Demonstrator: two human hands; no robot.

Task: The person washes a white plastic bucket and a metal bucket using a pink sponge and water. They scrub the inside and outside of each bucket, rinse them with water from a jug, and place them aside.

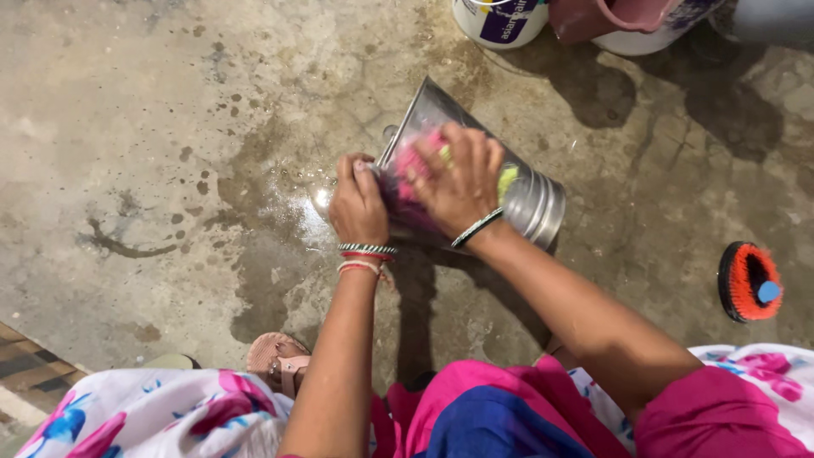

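1. The steel bucket (517,191) lies tipped on its side on the wet concrete floor (170,127), its wide mouth pointing up and to the left, its ribbed base toward the right.
2. The right hand (458,182) is pressed flat over a pink scrubbing pad (415,157) against the bucket's side wall, fingers spread and curled over the pad; a bit of yellow-green shows just past the fingers.
3. The left hand (358,203) is closed on the bucket's rim near the mouth, steadying it; whether the thumb hooks inside cannot be seen.
4. Handling, as a judgement: thin sheet steel like this is probably light and stiff, and being wet it is likely slippery and apt to roll on its curved side. The rim and the ribbed base band look like the surest places to hold; the smooth wall offers little purchase.
5. The pad appears soft and squashy, so it gives under the palm.
6. Further out, a round brush (749,282) with orange bristles and a black body lies well apart to the right on the floor.
7. At the top edge stand a white plastic tub (500,21) and a reddish mug (610,17) set against another white container.
8. A sandalled foot (275,356) rests near the person's floral clothing.
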